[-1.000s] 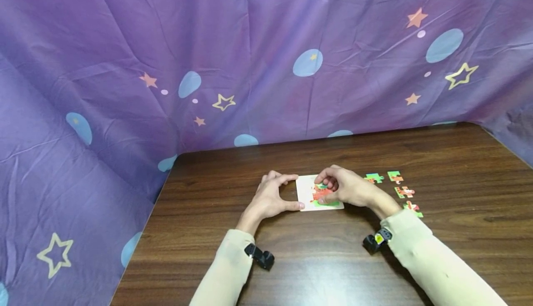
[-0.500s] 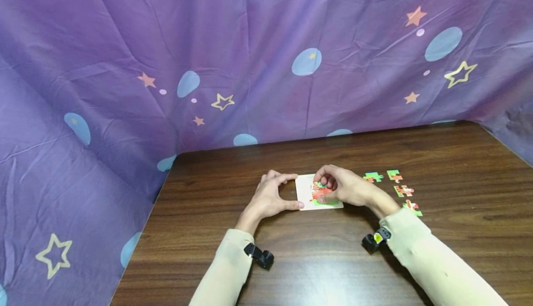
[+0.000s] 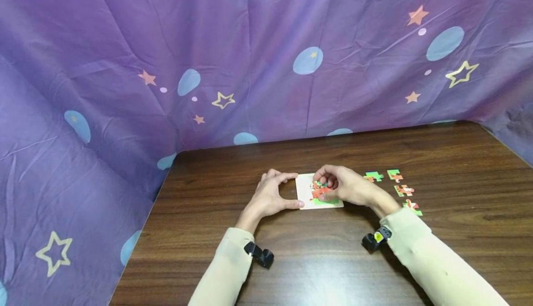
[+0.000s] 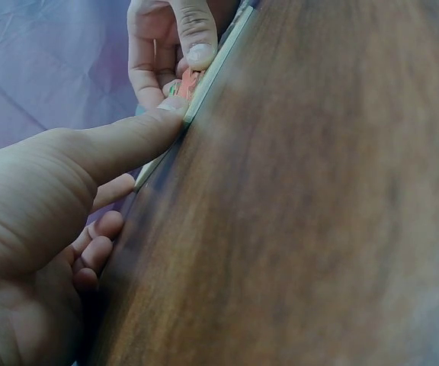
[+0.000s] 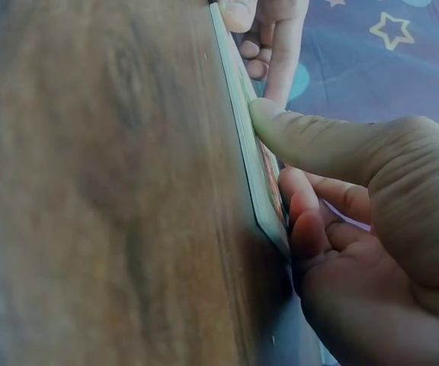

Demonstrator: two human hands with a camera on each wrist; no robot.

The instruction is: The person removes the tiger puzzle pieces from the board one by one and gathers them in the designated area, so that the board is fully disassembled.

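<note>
A small white puzzle board (image 3: 304, 191) lies flat on the table, with red and green jigsaw pieces (image 3: 317, 191) on its right part. My left hand (image 3: 268, 197) spans its left side, thumb on the near corner and index finger at the far one, both fairly straight. Over the right part, my right hand (image 3: 351, 187) has its fingers bent and its thumb down, pinching a jigsaw piece at the board; the hand hides most of that piece. From the right wrist, the thumb (image 5: 303, 137) presses over the board's edge (image 5: 246, 156) and the fingers curl behind it.
To the right of the right hand lie several loose jigsaw pieces, among them a green one (image 3: 374, 176) and a red-and-green one (image 3: 412, 206). The brown wooden table (image 3: 208, 195) ends at a purple curtain (image 3: 266, 56). Black cameras (image 3: 260, 255) are strapped to both wrists.
Both hands and the board stay nearly in place. The right fingertips have shifted very slightly left, and a bit more of the red picture shows beside them.
</note>
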